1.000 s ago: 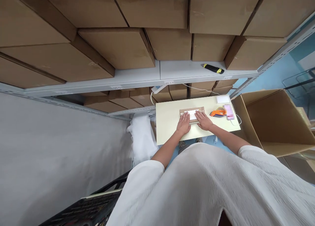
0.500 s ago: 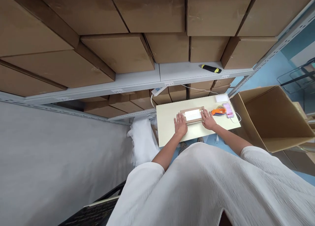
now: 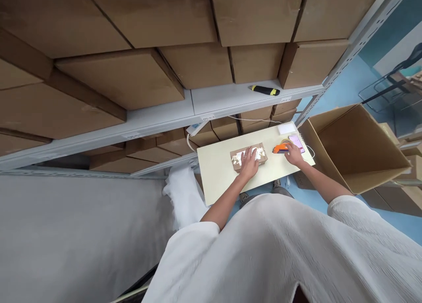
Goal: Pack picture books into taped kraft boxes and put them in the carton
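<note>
On the cream table (image 3: 214, 175) lies a small brown cardboard box (image 3: 235, 158) with a white label and shiny clear tape across its top. My left hand (image 3: 249, 163) rests on that box, fingers spread over the label. To the right, my right hand (image 3: 293, 154) has its fingers closed round the near end of an orange tape dispenser (image 3: 279, 148), which sits on the tabletop. Just beyond my right fingers is a phone with a lilac screen (image 3: 297, 143), partly blurred out. A small white box (image 3: 286, 128) stands at the table's back right corner.
A large open carton (image 3: 372, 149) stands right of the table. Shelves (image 3: 227, 98) full of brown boxes rise in front, with a black and yellow utility knife (image 3: 264, 90) on the ledge. White wrapping material (image 3: 184, 193) hangs at the left; a power strip (image 3: 197, 128) lies behind the table.
My right hand has left the box's right end and moved right to the tape dispenser. My left hand has shifted from the left end onto the top of the box. The view has turned slightly.
</note>
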Action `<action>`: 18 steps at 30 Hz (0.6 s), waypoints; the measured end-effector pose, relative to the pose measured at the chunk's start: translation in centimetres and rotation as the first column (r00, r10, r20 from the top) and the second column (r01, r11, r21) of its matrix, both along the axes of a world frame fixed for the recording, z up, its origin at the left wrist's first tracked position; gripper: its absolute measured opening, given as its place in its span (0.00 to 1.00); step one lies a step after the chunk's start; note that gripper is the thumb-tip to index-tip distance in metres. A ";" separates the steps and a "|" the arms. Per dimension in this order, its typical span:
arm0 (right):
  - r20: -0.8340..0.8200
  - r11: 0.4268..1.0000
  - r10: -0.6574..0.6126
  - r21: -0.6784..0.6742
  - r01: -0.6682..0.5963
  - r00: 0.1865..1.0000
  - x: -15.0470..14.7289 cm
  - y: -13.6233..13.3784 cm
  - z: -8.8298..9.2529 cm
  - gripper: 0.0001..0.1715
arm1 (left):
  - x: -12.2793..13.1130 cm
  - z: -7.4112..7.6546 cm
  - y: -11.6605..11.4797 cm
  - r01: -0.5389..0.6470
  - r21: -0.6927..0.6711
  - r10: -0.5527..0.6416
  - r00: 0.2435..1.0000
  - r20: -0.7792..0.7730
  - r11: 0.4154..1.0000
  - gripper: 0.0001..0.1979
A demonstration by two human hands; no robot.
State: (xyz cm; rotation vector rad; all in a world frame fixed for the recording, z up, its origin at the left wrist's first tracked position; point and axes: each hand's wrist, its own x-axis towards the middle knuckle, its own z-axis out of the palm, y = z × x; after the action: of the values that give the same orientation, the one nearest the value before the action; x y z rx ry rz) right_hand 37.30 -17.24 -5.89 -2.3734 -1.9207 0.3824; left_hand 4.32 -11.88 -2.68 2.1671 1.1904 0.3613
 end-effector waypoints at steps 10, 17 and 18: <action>-0.155 0.990 -0.091 -0.117 0.073 0.984 14.0 7.7 -2.2 0.32 | 14.0 -0.7 3.1 -0.008 -0.103 0.005 0.999 -0.035 0.995 0.29; -0.202 0.971 -0.098 -0.233 0.050 0.974 19.2 13.0 -5.1 0.32 | 19.5 -2.5 3.7 -0.108 -0.203 0.095 0.993 -0.073 0.973 0.29; -0.211 0.970 -0.106 -0.237 0.054 0.972 19.6 13.5 -5.5 0.31 | 20.0 -2.6 3.8 -0.113 -0.210 0.098 0.992 -0.080 0.971 0.29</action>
State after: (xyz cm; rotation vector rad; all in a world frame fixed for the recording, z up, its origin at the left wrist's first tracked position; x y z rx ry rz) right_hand 56.91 -3.76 -11.35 -2.4097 -1.7589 0.8682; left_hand 24.31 -8.05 -5.30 1.9497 1.3232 0.1931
